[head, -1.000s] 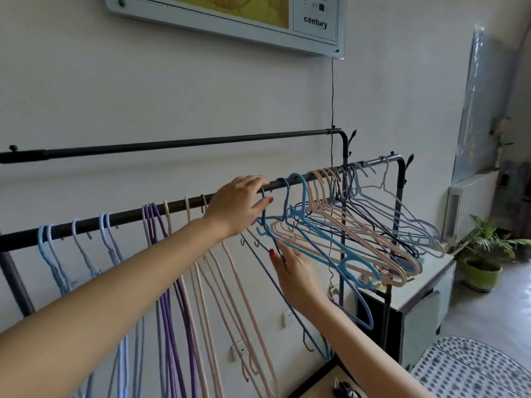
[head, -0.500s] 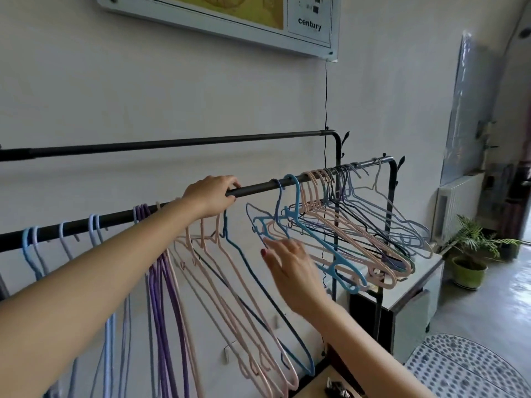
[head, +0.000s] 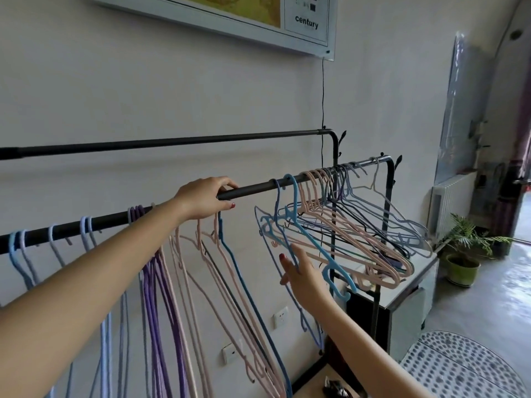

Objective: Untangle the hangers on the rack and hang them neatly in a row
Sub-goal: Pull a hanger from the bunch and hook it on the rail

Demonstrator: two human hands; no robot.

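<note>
While my left hand grips the rail, my right hand – fingers open – touches the tangled hangers.

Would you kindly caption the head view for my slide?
Left hand grips the front rail while the right hand reaches into the tangled hangers.

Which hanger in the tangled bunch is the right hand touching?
The bright blue hanger at the bunch's left edge; the right hand has fingers on its lower bar. The others there are pink or paler blue-grey.
</note>
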